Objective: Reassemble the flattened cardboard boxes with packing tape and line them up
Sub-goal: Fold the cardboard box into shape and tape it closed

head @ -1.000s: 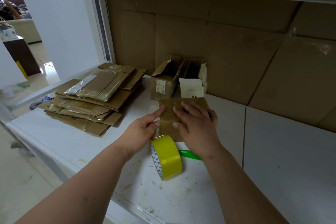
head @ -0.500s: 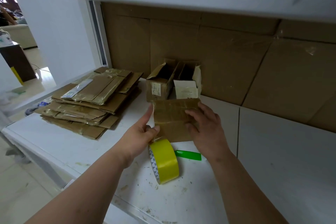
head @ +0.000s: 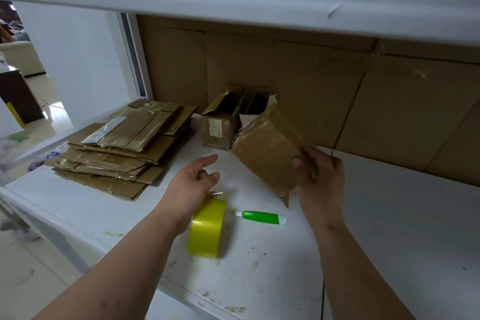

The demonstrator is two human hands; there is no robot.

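Since the last frame the box [head: 267, 148] tilted up, off the table [head: 389, 228], right hand [head: 320, 179] grasping its right edge. Left hand [head: 193, 182] let go, open, nearest the tape roll [head: 206, 228] at lower centre.

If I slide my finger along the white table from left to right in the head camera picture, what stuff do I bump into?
Stack of flattened brown cardboard boxes → yellow roll of packing tape → green-handled cutter → brown cardboard box held in the right hand.

Green-handled tool [head: 260, 216] lies on the white table [head: 389, 228] (stained).
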